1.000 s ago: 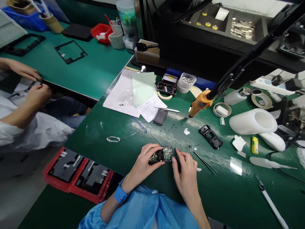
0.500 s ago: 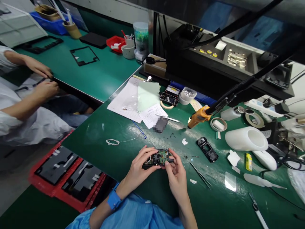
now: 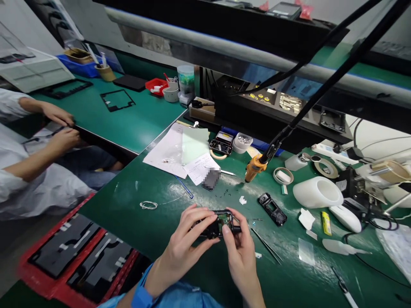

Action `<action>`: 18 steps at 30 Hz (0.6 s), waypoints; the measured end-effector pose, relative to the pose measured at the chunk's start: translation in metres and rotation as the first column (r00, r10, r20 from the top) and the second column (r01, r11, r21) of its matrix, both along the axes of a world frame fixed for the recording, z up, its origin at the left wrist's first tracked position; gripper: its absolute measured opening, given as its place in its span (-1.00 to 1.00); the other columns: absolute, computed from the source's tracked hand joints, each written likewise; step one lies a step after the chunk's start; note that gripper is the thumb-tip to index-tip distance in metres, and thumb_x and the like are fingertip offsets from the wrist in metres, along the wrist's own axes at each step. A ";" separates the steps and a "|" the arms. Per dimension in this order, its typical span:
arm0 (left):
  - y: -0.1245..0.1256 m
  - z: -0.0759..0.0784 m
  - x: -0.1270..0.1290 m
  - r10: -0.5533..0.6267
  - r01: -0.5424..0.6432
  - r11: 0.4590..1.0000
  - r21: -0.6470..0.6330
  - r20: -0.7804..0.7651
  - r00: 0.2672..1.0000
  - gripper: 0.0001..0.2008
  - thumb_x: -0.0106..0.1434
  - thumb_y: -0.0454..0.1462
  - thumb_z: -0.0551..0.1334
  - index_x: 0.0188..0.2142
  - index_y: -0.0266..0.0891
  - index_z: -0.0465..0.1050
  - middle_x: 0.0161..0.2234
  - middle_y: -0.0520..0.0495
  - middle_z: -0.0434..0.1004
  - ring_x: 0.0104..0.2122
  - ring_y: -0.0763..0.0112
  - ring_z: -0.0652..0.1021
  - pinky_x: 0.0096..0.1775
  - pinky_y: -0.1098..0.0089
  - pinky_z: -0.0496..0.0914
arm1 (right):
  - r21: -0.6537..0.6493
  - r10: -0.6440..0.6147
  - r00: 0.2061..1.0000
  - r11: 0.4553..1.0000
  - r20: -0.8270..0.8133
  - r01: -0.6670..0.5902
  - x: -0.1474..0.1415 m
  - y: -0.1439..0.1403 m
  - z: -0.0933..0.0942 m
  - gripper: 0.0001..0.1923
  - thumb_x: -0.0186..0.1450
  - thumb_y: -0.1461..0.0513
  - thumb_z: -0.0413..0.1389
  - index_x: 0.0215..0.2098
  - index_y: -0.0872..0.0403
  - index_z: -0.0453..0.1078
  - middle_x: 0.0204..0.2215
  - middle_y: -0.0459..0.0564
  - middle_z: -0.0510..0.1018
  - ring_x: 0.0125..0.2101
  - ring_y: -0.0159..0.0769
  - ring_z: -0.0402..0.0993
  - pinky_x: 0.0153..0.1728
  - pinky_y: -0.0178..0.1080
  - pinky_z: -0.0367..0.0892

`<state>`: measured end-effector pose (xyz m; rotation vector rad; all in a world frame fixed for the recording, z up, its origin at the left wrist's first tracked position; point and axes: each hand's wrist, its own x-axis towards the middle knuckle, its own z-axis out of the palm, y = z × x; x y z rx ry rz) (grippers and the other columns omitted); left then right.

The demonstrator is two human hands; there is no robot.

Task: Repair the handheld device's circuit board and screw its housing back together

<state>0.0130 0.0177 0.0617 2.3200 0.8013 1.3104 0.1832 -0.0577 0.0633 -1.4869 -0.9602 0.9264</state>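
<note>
A small black device housing with a green circuit board [image 3: 225, 219] in it is held between both hands above the green bench. My left hand [image 3: 189, 239] grips its left end, fingers lying across the top and thumb at the near edge. On the right end, my right hand [image 3: 239, 246] closes with the thumb on the board side and fingers behind. A short black stub sticks out at that end. To the right lie tweezers [image 3: 266, 247] and an empty black casing [image 3: 272, 208]. Tiny screws or bits sit close behind my right hand, too small to make out.
An orange electric screwdriver [image 3: 254, 167] hangs from above, behind the hands. Papers [image 3: 170, 149], a blue pen [image 3: 184, 187] and a wire coil [image 3: 148, 205] lie left. A white cylinder [image 3: 303, 193] and tape roll stand right. A co-worker's hands [image 3: 62, 128] are at the far left.
The camera view has tilted up, showing more shelf. My left fingers have slid further over the device, covering more of its left part; my right thumb now rests on the board.
</note>
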 end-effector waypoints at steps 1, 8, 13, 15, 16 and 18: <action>0.000 0.004 0.000 0.004 -0.003 1.000 0.020 -0.008 1.000 -0.72 0.60 -0.28 0.29 0.25 -0.21 0.51 0.05 -0.16 0.70 0.14 0.25 0.67 0.35 0.12 0.52 | 0.004 0.007 1.000 1.000 -0.001 -0.007 0.000 -0.001 0.000 -0.54 0.55 -0.03 0.23 0.31 -0.05 0.51 0.06 0.09 0.74 -0.11 -0.21 0.75 -0.07 -0.24 0.67; -0.004 0.019 -0.001 -0.015 0.016 0.998 0.064 -0.013 1.000 -0.72 0.59 -0.38 0.28 0.23 -0.29 0.53 0.07 -0.17 0.67 0.21 0.31 0.58 0.44 0.19 0.39 | 0.042 -0.019 1.000 0.999 -0.018 0.019 -0.004 -0.002 0.000 -0.62 0.57 0.01 0.22 0.26 -0.05 0.49 0.02 0.06 0.76 -0.13 -0.23 0.77 -0.15 -0.30 0.66; -0.005 0.020 -0.002 -0.033 0.034 0.998 0.061 -0.022 0.999 -0.70 0.57 -0.40 0.29 0.25 -0.31 0.52 0.08 -0.18 0.65 0.23 0.30 0.56 0.46 0.18 0.35 | 0.051 -0.036 0.999 0.998 -0.023 0.037 -0.007 -0.002 0.001 -0.63 0.57 0.02 0.22 0.25 -0.02 0.48 -0.06 0.05 0.77 -0.18 -0.24 0.77 -0.18 -0.31 0.65; -0.006 0.020 -0.002 -0.035 0.037 0.997 0.063 -0.024 0.999 -0.71 0.57 -0.39 0.29 0.24 -0.32 0.52 0.08 -0.18 0.65 0.23 0.30 0.56 0.46 0.19 0.35 | 0.056 -0.040 0.999 0.998 -0.020 0.041 -0.007 -0.002 0.001 -0.64 0.57 0.02 0.22 0.24 -0.03 0.48 -0.06 0.05 0.78 -0.16 -0.23 0.78 -0.18 -0.31 0.64; -0.006 0.021 -0.002 -0.036 0.037 0.997 0.066 -0.025 0.999 -0.71 0.57 -0.39 0.29 0.24 -0.32 0.53 0.08 -0.18 0.65 0.23 0.30 0.56 0.46 0.19 0.35 | 0.058 -0.042 0.999 0.997 -0.019 0.043 -0.008 -0.002 0.001 -0.65 0.57 0.02 0.22 0.23 -0.03 0.48 -0.06 0.05 0.78 -0.15 -0.23 0.78 -0.18 -0.32 0.64; -0.007 0.021 -0.003 -0.038 0.040 0.997 0.068 -0.028 0.999 -0.71 0.58 -0.39 0.28 0.24 -0.33 0.52 0.08 -0.18 0.64 0.23 0.29 0.55 0.46 0.18 0.34 | 0.064 -0.045 0.999 0.997 -0.025 0.046 -0.008 -0.003 0.001 -0.66 0.57 0.02 0.22 0.23 -0.03 0.48 -0.06 0.05 0.78 -0.15 -0.23 0.78 -0.19 -0.32 0.64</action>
